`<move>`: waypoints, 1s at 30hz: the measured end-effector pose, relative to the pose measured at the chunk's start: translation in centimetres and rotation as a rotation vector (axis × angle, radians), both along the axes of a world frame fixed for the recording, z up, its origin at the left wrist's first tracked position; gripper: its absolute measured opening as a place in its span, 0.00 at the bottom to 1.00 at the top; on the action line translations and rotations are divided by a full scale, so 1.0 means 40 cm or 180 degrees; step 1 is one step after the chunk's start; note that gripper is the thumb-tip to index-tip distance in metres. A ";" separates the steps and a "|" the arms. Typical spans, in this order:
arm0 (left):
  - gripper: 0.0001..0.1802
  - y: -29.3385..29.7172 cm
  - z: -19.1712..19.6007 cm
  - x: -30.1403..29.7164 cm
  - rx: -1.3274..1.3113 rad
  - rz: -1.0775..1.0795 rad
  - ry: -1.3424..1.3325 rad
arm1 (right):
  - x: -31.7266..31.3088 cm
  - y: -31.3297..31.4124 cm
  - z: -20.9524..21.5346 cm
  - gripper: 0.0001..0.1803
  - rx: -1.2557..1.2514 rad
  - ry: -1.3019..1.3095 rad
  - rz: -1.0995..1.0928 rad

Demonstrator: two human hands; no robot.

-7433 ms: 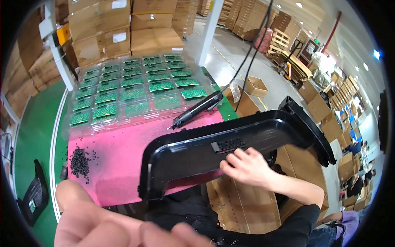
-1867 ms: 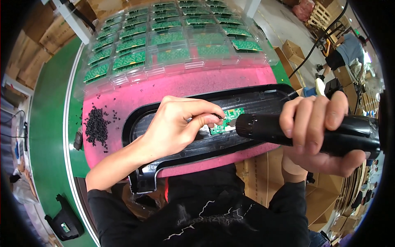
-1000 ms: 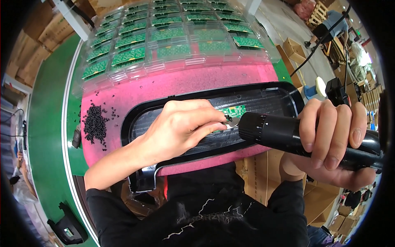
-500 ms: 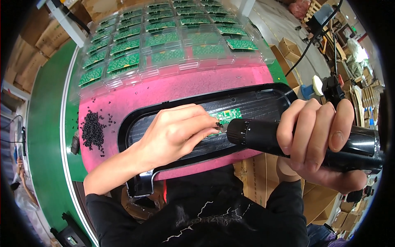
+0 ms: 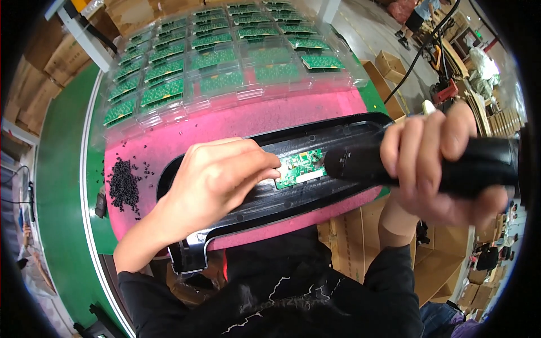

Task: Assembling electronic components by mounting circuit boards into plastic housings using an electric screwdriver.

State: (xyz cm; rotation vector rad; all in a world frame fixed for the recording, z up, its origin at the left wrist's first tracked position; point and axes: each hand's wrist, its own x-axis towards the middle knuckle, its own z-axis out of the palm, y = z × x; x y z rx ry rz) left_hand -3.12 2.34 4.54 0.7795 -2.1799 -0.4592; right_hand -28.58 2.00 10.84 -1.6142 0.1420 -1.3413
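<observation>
Left hand [image 5: 217, 183] lies palm-down in the long black moulded plastic housing [image 5: 270, 197], fingers curled, fingertips [image 5: 270, 166] pressing on the left end of the small green rectangular circuit board [image 5: 300, 168]; nothing is gripped. Judged: it pins the board so that it cannot shift in its seat

Right hand [image 5: 439, 163] is wrapped fully closed around the thick black cylindrical electric screwdriver [image 5: 417, 169]. The tool lies nearly level, nose at the board's right end; the bit itself is hidden, so contact with a screw cannot be told

The housing rests on a bright pink foam pad [image 5: 225, 127] under both hands, probably as a cushion. A heap of small black screws [image 5: 124, 181] sits on the pad just left of the left wrist, within easy reach. Beyond the hands are clear plastic blister trays [image 5: 225, 62] of more green boards

The bench is green with a white edge line [image 5: 87, 186]. Cardboard boxes [image 5: 394, 62] stand on the grey floor beyond the right hand; a black cable hangs above the tool
</observation>
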 end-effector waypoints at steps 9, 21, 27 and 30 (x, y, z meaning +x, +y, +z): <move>0.09 -0.039 -0.074 0.011 0.0686 -0.0870 -0.0930 | 0.004 -0.101 -0.121 0.29 0.0638 0.0263 -0.0727; 0.07 -0.025 -0.107 0.011 0.0331 -0.0967 -0.1058 | 0.003 -0.119 -0.159 0.29 0.0808 0.0549 -0.0867; 0.05 -0.027 -0.080 0.008 0.1020 -0.0952 -0.1146 | 0.007 -0.135 -0.159 0.29 0.0792 0.0548 -0.0692; 0.06 -0.031 -0.071 0.004 0.1180 -0.0954 -0.1211 | 0.015 -0.139 -0.151 0.28 0.0747 0.0661 -0.0740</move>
